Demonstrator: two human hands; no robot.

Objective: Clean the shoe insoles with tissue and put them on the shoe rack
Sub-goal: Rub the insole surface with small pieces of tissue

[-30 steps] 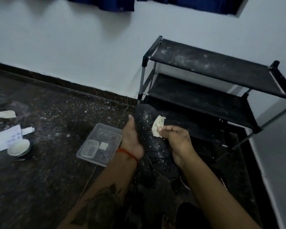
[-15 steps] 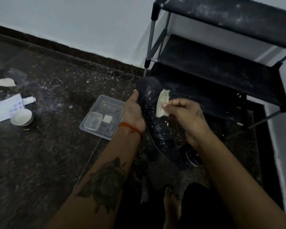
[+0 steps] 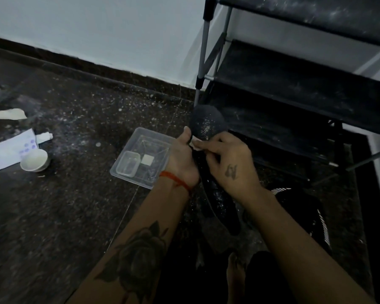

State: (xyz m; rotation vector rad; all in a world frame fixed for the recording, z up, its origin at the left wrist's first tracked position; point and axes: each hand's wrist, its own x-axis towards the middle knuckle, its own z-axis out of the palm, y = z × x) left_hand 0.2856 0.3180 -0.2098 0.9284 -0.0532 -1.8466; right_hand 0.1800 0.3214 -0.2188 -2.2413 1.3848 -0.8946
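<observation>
The dark insole [image 3: 207, 123] is gripped by the left hand [image 3: 183, 159] — a tissue [image 3: 195, 144] is pinched against it by the right hand [image 3: 228, 163], beside the shoe rack [image 3: 294, 91].

Dark speckled floor [image 3: 64, 216], white dust scattered across it. Clear plastic tray [image 3: 140, 159] flat on floor near middle, smaller clear box [image 3: 128, 165] and white square inside. White bowl [image 3: 34, 160] at left, beside white paper packet [image 3: 7, 154]. Torn white scrap [image 3: 8, 114] further back. Black shoe rack [image 3: 294, 95] stands on floor against wall, shelves dusty.
</observation>
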